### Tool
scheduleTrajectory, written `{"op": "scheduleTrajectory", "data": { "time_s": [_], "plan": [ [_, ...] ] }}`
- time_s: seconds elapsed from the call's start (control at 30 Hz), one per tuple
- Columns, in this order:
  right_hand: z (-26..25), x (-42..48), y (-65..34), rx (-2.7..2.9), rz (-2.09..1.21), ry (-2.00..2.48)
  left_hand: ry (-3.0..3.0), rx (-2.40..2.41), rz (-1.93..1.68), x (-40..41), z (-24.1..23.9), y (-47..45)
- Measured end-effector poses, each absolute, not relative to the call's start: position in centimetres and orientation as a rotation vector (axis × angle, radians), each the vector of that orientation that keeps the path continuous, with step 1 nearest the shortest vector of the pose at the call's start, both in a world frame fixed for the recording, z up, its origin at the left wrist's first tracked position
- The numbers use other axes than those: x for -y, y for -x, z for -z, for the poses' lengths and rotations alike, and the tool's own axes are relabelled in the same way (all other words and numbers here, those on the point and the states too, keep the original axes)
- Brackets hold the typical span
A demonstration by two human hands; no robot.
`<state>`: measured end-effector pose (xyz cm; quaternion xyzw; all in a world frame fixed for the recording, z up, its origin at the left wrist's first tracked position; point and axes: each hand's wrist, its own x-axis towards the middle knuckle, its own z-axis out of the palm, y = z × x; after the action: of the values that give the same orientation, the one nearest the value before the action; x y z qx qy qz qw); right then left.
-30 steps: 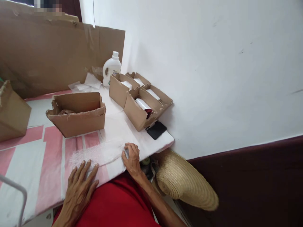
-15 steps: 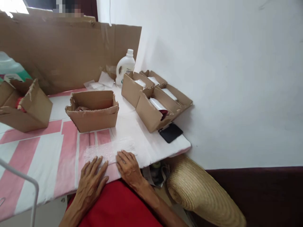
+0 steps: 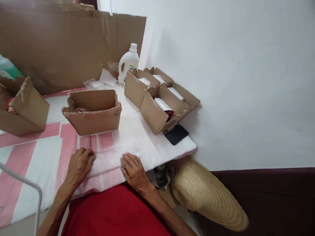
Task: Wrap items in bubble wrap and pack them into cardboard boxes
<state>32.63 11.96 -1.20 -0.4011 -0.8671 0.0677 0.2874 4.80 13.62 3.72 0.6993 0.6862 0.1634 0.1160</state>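
A clear sheet of bubble wrap (image 3: 108, 160) lies on the striped cloth near the table's front edge. My left hand (image 3: 80, 163) is at its left end, fingers curled and pinching that edge. At the right end, my right hand (image 3: 134, 170) rests on top with its fingers stretched out and lying flat. Behind the wrap stands a cardboard box (image 3: 98, 124) with something brownish inside, mostly hidden by the front wall.
On the right, several joined cardboard boxes (image 3: 152, 114) hold white wrapped items, beside a black flat object (image 3: 176, 134). A white jug (image 3: 128, 65) stands behind. Another box (image 3: 34, 111) is at left. A straw hat (image 3: 209, 193) hangs below the table's right corner.
My left hand has moved left and up, from lying flat at the wrap's near edge to pinching its left end. My right hand has stayed on the right end. The view has tilted down slightly.
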Motion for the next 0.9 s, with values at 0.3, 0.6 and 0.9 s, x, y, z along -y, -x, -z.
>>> {"op": "scheduleTrajectory", "data": {
  "time_s": [0.3,0.6,0.9],
  "plan": [
    [1.6,-11.9,-33.2,2.291,-0.144,1.168,-1.652,-1.91,-0.662,-13.0,-5.0,-4.7],
    [0.5,-12.0,-31.5,2.278,-0.11,1.07,-1.589,-2.024,-0.631,-12.9,-5.2,-5.3],
    [-0.2,-12.0,-25.8,2.534,-0.164,0.752,-1.547,-2.043,-0.591,-12.8,-5.2,-5.5]
  ]
}}
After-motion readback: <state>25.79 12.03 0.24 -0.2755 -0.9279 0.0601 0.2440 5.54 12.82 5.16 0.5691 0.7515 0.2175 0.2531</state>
